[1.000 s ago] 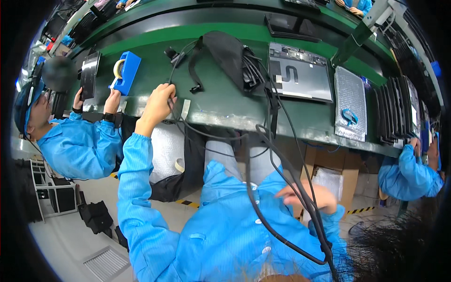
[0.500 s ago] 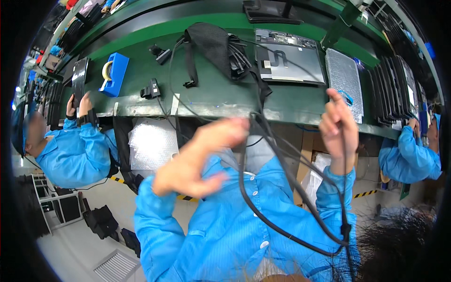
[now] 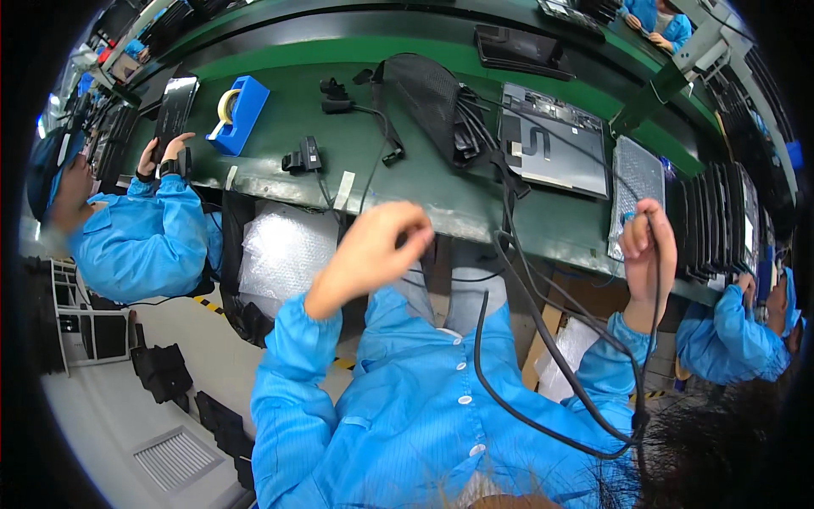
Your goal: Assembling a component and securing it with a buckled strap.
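While both hands are raised, a cable [image 3: 543, 373] loops between them.
Right hand [image 3: 649, 246] grips it; left hand [image 3: 373, 250] pinches closed, contents unclear.

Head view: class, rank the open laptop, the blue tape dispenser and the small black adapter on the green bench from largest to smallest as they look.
1. Open laptop
2. Tape dispenser
3. Adapter
All three lie on the bench at a similar distance from the camera, so the order looks sound, though the fisheye bends shapes toward the rim.
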A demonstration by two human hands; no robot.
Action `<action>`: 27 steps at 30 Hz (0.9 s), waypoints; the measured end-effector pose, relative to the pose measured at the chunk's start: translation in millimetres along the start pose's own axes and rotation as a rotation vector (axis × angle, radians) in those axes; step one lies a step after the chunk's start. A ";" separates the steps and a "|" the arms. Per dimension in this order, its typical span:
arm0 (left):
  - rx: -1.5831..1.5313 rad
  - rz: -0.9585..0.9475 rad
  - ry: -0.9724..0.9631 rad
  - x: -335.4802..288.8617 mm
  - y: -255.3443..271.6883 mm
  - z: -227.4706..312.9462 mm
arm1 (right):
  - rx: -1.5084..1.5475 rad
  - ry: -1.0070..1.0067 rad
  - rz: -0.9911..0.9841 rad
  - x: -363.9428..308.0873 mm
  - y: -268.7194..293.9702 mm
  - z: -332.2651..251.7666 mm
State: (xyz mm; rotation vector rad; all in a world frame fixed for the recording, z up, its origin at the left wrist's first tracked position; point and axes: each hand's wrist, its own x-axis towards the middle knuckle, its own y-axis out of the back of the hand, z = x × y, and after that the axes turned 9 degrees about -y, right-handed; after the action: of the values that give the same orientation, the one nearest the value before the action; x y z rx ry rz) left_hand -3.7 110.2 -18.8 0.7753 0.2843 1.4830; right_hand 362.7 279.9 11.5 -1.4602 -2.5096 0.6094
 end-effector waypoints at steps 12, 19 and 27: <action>-0.747 -0.052 0.275 9.9 -52.2 -27.1 | -1.220 -0.174 -0.029 43.7 -28.0 15.4; -0.783 -0.059 0.073 -104.4 -9.8 43.5 | -1.309 -0.802 -0.865 -72.1 34.1 105.5; -0.562 0.094 -0.418 -16.9 -54.6 84.4 | -0.726 -0.201 -0.738 -87.3 -100.9 193.8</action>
State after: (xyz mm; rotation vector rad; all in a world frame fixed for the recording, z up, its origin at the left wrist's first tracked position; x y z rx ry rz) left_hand 89.1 74.9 4.6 0.6212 -0.4741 1.3536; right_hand 259.4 110.5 -115.0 -0.4632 -3.2989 -0.3325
